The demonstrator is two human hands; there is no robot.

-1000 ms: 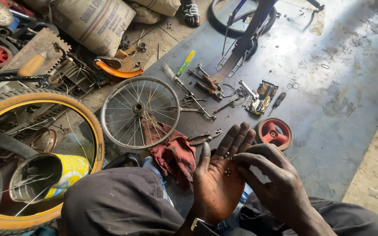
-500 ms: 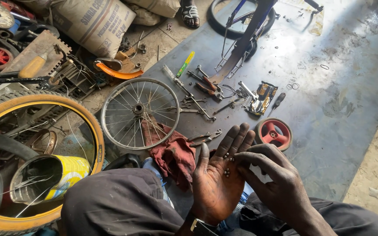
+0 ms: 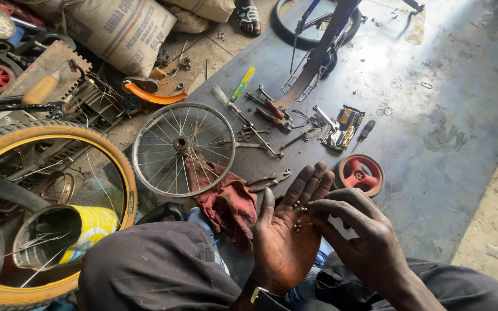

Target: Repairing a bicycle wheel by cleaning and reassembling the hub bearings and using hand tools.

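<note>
bearings (image 3: 297,224), small steel balls, lie in our left hand (image 3: 286,242), held flat and open, while our right hand (image 3: 358,236) pinches at them with its fingertips, the spoked wheel (image 3: 183,148) lying bare on the floor, so refitting looks undone.

Daylight, bright from far right; strong glare on the grey metal sheet (image 3: 433,109) washes out its far part. Near left under the yellow-rimmed tyre (image 3: 47,213) sits in shade. Focus sharp throughout; slight wide-angle bending at edges.
</note>
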